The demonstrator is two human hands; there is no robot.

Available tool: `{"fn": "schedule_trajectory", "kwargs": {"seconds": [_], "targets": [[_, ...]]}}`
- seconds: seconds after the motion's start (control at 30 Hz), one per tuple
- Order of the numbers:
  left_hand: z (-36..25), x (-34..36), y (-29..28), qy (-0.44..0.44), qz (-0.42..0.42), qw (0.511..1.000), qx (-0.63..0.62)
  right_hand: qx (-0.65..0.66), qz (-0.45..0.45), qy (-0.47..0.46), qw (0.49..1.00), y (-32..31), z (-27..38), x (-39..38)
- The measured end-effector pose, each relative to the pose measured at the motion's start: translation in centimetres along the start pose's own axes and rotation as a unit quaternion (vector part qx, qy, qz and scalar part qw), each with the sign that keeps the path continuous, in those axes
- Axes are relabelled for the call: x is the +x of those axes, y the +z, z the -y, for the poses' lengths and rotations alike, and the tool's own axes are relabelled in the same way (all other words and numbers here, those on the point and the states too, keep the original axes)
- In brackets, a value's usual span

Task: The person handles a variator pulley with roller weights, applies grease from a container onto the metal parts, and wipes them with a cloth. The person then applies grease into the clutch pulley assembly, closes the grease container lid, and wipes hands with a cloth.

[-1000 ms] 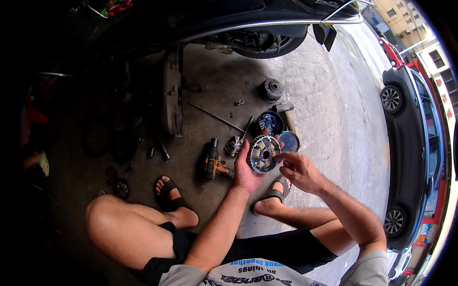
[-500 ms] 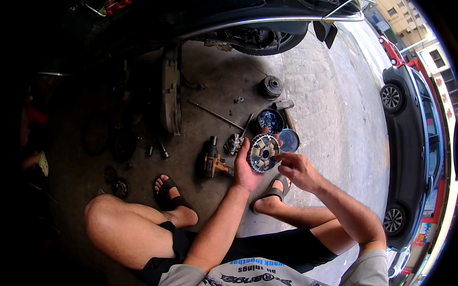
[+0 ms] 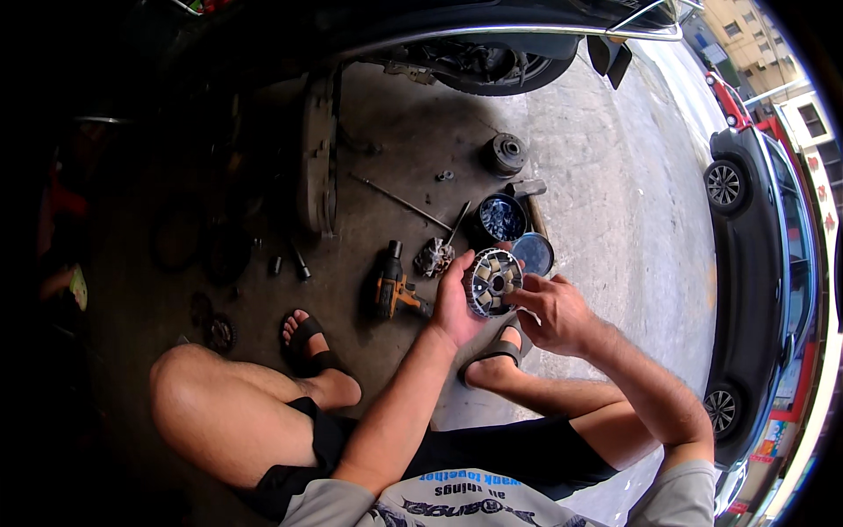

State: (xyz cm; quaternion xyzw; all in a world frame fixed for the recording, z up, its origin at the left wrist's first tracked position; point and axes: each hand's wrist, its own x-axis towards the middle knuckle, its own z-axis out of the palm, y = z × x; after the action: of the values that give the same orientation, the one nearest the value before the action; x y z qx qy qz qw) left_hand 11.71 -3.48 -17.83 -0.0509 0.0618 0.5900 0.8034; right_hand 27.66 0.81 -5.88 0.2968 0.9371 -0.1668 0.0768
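Observation:
My left hand [image 3: 458, 309] is wrapped around the left edge of a round scooter variator [image 3: 481, 297], its open face turned up toward me. Several pale roller weights sit in the slots around its centre hole. From the right, my right hand [image 3: 559, 316] reaches onto the variator's face, with thumb and fingers curled together near a roller at the lower right. Whatever those fingertips pinch is too small and covered to make out. Just beyond the variator stands an open tin of dark, shiny grease [image 3: 500, 220], with its round lid [image 3: 533, 254] beside it.
An impact wrench [image 3: 394, 285] and a crumpled rag [image 3: 435, 256] lie left of my hands. Farther off are a long rod [image 3: 399, 202], a hammer [image 3: 527, 188] and a cylindrical metal part [image 3: 507, 155]. A scooter [image 3: 457, 53] stands ahead; a dark car [image 3: 751, 290] is parked at right.
My right hand's fingers have moved farther in over the variator's lower right. The variator has turned slightly in my left hand. The whole view has shifted a little.

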Motion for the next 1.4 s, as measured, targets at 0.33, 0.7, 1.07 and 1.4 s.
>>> {"fn": "schedule_trajectory", "kwargs": {"seconds": [0.33,0.7,1.07,1.4], "targets": [[-0.1,-0.1,-0.4,-0.119,-0.002,0.993,0.009,-0.062,0.052,-0.145,0.986,-1.4,-0.7,0.0],[0.5,-0.4,-1.0,-0.197,0.038,0.978,0.059,-0.122,0.093,-0.259,0.954,-2.6,-0.2,0.3],[1.1,-0.2,-0.5,-0.189,0.022,0.98,0.056,-0.106,0.093,-0.287,0.947,-3.8,-0.1,-0.3],[0.8,0.0,0.3,-0.14,-0.004,0.984,0.112,0.134,0.071,-0.022,0.988,-1.9,0.6,-2.5]]}}
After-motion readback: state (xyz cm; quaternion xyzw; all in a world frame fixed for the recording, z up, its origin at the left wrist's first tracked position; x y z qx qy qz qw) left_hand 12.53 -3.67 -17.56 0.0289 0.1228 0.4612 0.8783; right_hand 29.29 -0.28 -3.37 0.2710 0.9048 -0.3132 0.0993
